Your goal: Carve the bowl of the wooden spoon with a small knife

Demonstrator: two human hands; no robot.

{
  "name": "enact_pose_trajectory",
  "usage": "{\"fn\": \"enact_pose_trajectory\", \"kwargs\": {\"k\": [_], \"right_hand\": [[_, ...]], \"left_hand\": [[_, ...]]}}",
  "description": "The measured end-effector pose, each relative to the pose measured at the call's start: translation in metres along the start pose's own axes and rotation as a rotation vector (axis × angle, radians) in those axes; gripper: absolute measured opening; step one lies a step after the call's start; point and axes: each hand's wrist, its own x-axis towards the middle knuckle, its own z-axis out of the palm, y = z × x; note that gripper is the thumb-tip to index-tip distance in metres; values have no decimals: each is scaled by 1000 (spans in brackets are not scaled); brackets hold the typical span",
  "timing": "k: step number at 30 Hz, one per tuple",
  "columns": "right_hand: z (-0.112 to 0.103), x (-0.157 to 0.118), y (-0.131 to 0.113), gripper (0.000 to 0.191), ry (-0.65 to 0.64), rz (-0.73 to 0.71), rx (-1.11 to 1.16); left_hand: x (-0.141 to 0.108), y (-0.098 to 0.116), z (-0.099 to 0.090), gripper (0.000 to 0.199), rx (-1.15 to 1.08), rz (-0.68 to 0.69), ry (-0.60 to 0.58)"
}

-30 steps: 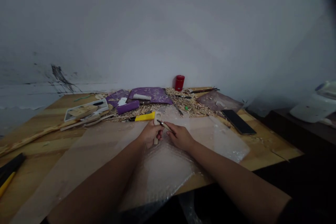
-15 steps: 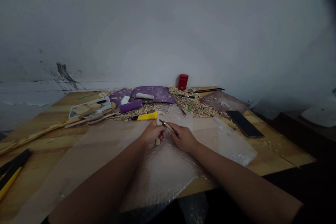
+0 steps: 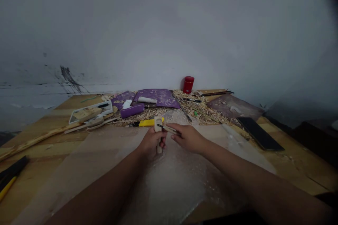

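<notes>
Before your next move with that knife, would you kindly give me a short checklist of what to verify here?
1. Left hand on the pale wooden piece: ok, wrapped around it, piece upright.
2. Right hand on the small knife: ok, held in the fingers.
3. Edge of the blade: cannot tell, too small to see.
4. Bubble wrap under the hands: ok, spread on the wooden table.
5. Yellow cutter: ok, lying beyond the wooden piece, out of both hands.
6. Light: not ok, the scene is dim.
</notes>
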Motion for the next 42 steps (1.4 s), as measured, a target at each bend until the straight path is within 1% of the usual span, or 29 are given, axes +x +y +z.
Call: {"fn": "enact_pose_trajectory", "kwargs": {"k": [2,5,9,14,18,22,26,29,31,33,35,37,40,42], "right_hand": [[-10,7,-1,44,9,-18,-3],[-17,12,-2,44,13,-49,3],[-14,4,1,47,3,-64,1],[-5,-7,10,46,-36,-74,-48],[-6,-10,13,43,-57,-70,-116],[-9,-12,13,43,-72,-72,-169],[-12,-13,12,44,-76,-85,-199],[-18,-14,9,41,-76,-95,-227],[-22,-15,7,39,-99,-95,-260],[-23,-16,3,39,-121,-78,-293],[-19,-18,-1,40,-110,-35,-300],[-10,-20,-6,40,-71,20,-238],[5,-17,-12,37,3,99,34],[9,-15,-14,36,25,114,147]], "left_hand": [[0,2,-1,16,-33,5,2],[0,4,-3,17,-66,4,6],[2,0,-3,17,-79,-8,46],[4,-2,-1,21,-64,-32,67],[3,-1,1,19,-34,-46,74],[3,-2,2,15,28,-44,95],[2,-4,5,10,129,-20,146],[0,-5,7,9,210,3,173],[-1,-6,8,10,269,24,182],[-2,-6,8,11,318,53,194],[-1,-6,6,13,357,86,213],[0,-5,3,14,389,112,236],[2,-4,-2,14,435,139,272],[3,-4,-4,13,458,152,298]]}}
